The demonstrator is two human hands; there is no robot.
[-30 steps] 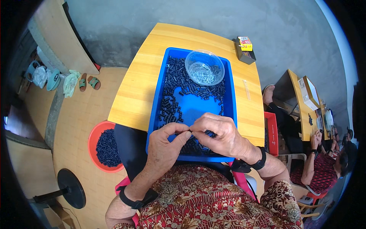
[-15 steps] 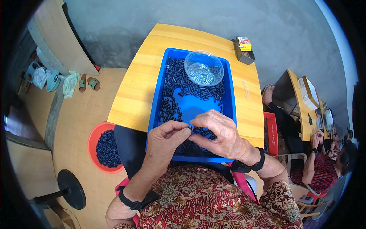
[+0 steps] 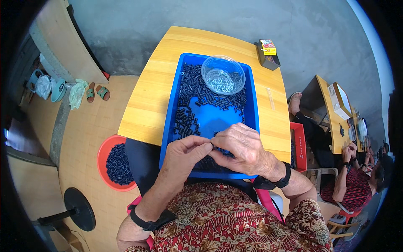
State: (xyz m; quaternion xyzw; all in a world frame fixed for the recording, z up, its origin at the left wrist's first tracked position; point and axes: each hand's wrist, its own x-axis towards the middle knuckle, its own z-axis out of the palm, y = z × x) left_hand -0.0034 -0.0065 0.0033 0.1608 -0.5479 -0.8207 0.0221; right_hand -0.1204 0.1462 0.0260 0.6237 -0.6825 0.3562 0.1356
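Observation:
Both hands meet above the near part of a blue tray (image 3: 166, 126). My left hand (image 3: 184, 156) pinches a small black piece at its thumb and fingertip, and most of that piece is hidden. Against it press the curled thumb and fingers of my right hand (image 3: 240, 147); whatever they grip is too small and covered to make out. Many short black tube-like pieces (image 3: 191, 86) fill the tray's far and left parts. Resting on them at the back right is a clear round tub (image 3: 239, 86) with small shiny metal pieces (image 3: 222, 82) inside.
The tray sits on a wooden table (image 3: 145, 105), with a dark box (image 3: 269, 62) at its far right corner. An orange basin (image 3: 102, 161) of black pieces stands on the floor at left, a red crate (image 3: 299, 145) at right. Another person (image 3: 350, 185) sits further right.
The fingers of my right hand have curled in closer on the left fingertips, covering more of the small black piece. The left hand has barely moved.

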